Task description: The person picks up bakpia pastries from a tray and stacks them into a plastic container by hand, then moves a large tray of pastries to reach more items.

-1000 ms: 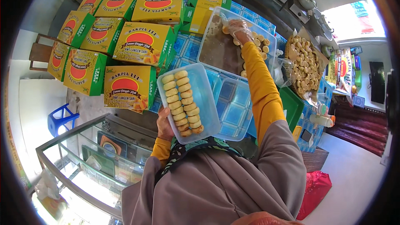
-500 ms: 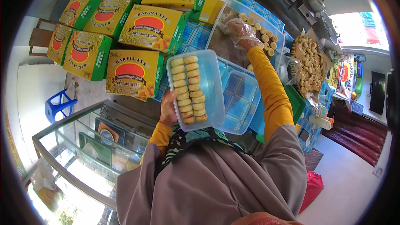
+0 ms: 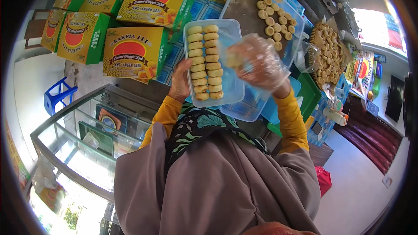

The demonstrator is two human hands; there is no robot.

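My left hand (image 3: 180,80) grips the left side of a clear plastic box (image 3: 233,89), tilted in front of me. Two rows of small round pastries (image 3: 198,68) stand on edge along its left part; the right part is bare. Over the box's right side is my right hand (image 3: 263,65), in a clear plastic glove. Its fingers are closed on a pale round pastry (image 3: 235,59), blurred by motion, so I cannot tell if there is more than one. Behind, a large clear tub (image 3: 243,11) with a brown bottom holds loose pastries (image 3: 269,21) on its right side.
Yellow and green cardboard boxes (image 3: 136,56) are stacked at the left. A woven basket (image 3: 314,48) of pastries (image 3: 327,54) stands at the right. A clear lid (image 3: 244,112) lies under the box, beside a green tray (image 3: 311,93). A glass display case (image 3: 72,115) is at the lower left.
My right hand has come from inside the large tub toward the box, bringing a pastry. My view has shifted, so the tub and cardboard boxes sit higher. The left hand keeps its grip.
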